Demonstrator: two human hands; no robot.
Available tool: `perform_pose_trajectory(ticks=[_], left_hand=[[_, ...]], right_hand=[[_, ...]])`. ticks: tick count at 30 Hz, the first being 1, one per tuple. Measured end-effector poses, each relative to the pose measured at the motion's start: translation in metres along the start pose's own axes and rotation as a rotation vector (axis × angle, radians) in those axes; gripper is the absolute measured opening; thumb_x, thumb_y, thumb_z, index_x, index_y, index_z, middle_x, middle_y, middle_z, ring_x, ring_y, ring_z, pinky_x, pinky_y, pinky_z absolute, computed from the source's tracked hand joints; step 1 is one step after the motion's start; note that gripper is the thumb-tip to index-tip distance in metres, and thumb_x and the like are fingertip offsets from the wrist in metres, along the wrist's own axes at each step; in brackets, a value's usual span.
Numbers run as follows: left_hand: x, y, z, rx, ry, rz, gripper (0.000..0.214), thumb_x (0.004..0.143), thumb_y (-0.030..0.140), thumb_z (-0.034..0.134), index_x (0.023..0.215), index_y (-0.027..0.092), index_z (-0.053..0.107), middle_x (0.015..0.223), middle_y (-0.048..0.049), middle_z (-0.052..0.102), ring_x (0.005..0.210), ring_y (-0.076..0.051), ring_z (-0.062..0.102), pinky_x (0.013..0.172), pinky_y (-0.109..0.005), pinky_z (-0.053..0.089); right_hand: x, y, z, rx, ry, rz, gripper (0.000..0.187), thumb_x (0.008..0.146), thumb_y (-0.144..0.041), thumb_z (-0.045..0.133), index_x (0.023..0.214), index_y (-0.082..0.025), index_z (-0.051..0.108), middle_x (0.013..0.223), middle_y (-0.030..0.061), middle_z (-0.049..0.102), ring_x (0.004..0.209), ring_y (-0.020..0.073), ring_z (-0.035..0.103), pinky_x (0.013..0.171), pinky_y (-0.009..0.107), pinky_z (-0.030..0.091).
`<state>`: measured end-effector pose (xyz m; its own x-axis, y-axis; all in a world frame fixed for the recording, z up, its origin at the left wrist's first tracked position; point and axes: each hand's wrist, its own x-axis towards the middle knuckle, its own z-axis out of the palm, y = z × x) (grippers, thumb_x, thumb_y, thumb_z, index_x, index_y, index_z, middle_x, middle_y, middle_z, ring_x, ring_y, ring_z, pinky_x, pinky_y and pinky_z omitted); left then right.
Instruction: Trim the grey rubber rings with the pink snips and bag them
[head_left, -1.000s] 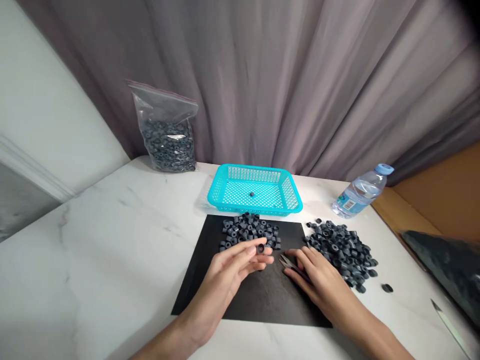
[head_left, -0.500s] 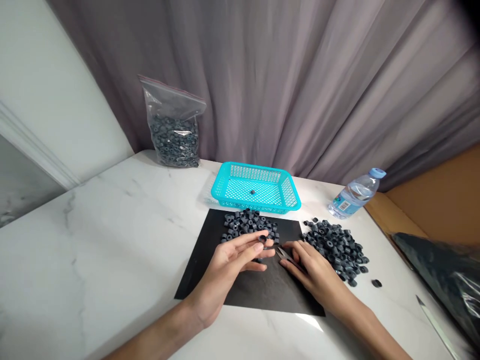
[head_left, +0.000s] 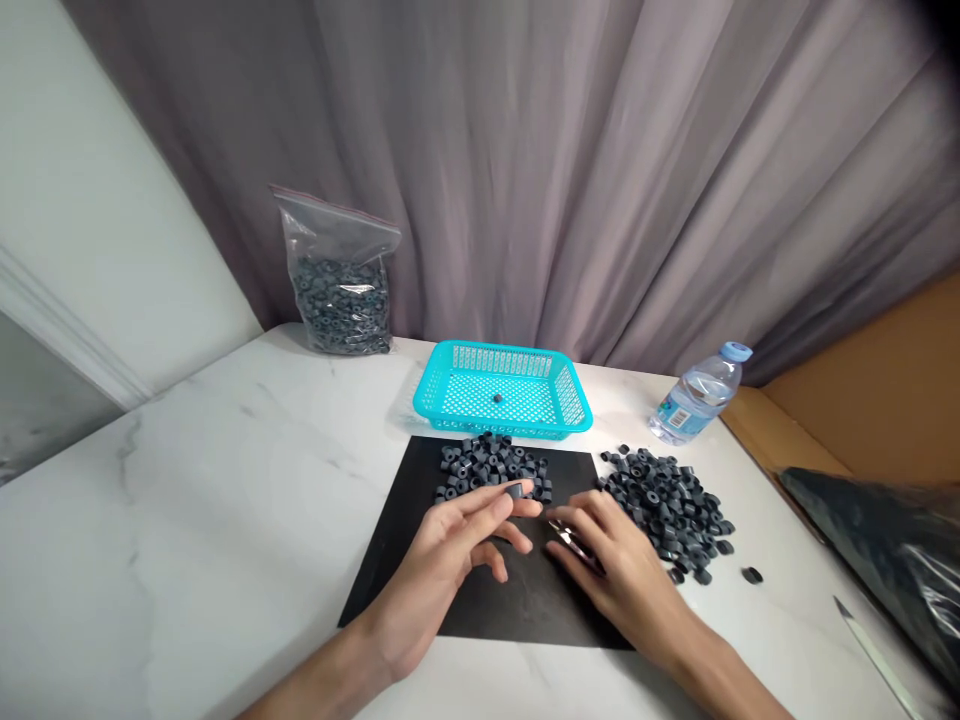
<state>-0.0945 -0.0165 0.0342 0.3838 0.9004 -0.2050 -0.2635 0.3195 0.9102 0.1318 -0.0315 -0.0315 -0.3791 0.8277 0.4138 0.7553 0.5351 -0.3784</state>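
Between the thumb and forefinger of my left hand [head_left: 450, 550] is a small dark grey plastic ring [head_left: 514, 491], side wall showing, while the other fingers spread apart. My right hand [head_left: 615, 550] holds a pair of small metal snips [head_left: 576, 547], pointed towards the left hand and a short way from it. Both hands are above a black mat [head_left: 397, 560]. At the mat's far edge lies a heap of similar grey rings [head_left: 491, 465]. A larger ring pile [head_left: 664, 505] sits right of my right hand. Behind the mat, a turquoise basket [head_left: 424, 400] contains one small grey piece [head_left: 497, 398].
A zip bag of grey rings [head_left: 341, 305] stands at the back left. At the right are a water bottle [head_left: 694, 400], cardboard [head_left: 870, 390], black plastic wrapping [head_left: 885, 540], a pointed blade-like strip [head_left: 870, 650] and one stray ring [head_left: 752, 575]. A curtain [head_left: 480, 170] hangs behind.
In my left fingers the ring has turned, from its opening facing me to its side. The snips' tips have come closer together. The whole view has shifted slightly.
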Motion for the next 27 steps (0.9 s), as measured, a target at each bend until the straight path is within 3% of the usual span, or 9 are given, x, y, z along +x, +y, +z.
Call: perform_pose_trajectory(ticks=[5, 9, 14, 21, 27], left_hand=[[-0.001, 0.000, 0.001, -0.041, -0.013, -0.008, 0.032, 0.094, 0.040, 0.069, 0.118, 0.020, 0.078, 0.116, -0.0123, 0.075, 0.083, -0.014, 0.063, 0.062, -0.020, 0.049], [-0.002, -0.001, 0.001, -0.078, -0.028, -0.026, 0.031, 0.095, 0.038, 0.068, 0.117, 0.018, 0.078, 0.115, -0.0135, 0.074, 0.082, -0.014, 0.062, 0.061, -0.020, 0.048], [-0.001, -0.002, 0.003, -0.134, -0.057, -0.046, 0.031, 0.097, 0.038, 0.066, 0.116, 0.018, 0.079, 0.109, -0.0121, 0.075, 0.082, -0.013, 0.063, 0.060, -0.019, 0.048], [0.002, -0.005, 0.002, -0.161, -0.055, -0.067, 0.029, 0.095, 0.039, 0.068, 0.108, 0.016, 0.081, 0.107, -0.0115, 0.076, 0.078, -0.011, 0.064, 0.059, -0.016, 0.048], [0.000, -0.007, 0.002, -0.180, -0.040, -0.092, 0.030, 0.094, 0.039, 0.070, 0.110, 0.016, 0.080, 0.103, -0.0105, 0.076, 0.076, -0.010, 0.063, 0.059, -0.016, 0.047]], right_hand=[[0.003, -0.030, 0.012, 0.007, -0.074, -0.129, 0.038, 0.102, -0.022, 0.055, 0.139, -0.028, 0.054, 0.132, 0.0103, 0.062, 0.109, 0.0274, 0.061, 0.090, 0.044, 0.058], [0.004, -0.036, 0.020, 0.020, -0.055, -0.132, 0.035, 0.102, -0.019, 0.055, 0.136, -0.026, 0.056, 0.135, 0.0092, 0.063, 0.114, 0.0280, 0.061, 0.091, 0.044, 0.059], [0.001, -0.031, 0.020, 0.085, -0.010, -0.111, 0.026, 0.103, -0.016, 0.051, 0.126, -0.025, 0.060, 0.126, 0.0096, 0.064, 0.110, 0.0250, 0.063, 0.094, 0.042, 0.057], [-0.003, -0.023, 0.018, 0.136, 0.075, -0.014, 0.008, 0.102, -0.016, 0.051, 0.102, -0.023, 0.054, 0.097, 0.0060, 0.062, 0.085, 0.0214, 0.061, 0.072, 0.034, 0.053], [-0.005, -0.019, 0.021, 0.143, 0.054, 0.018, 0.008, 0.103, -0.017, 0.049, 0.099, -0.024, 0.048, 0.092, 0.0042, 0.059, 0.081, 0.0207, 0.058, 0.069, 0.033, 0.051]])
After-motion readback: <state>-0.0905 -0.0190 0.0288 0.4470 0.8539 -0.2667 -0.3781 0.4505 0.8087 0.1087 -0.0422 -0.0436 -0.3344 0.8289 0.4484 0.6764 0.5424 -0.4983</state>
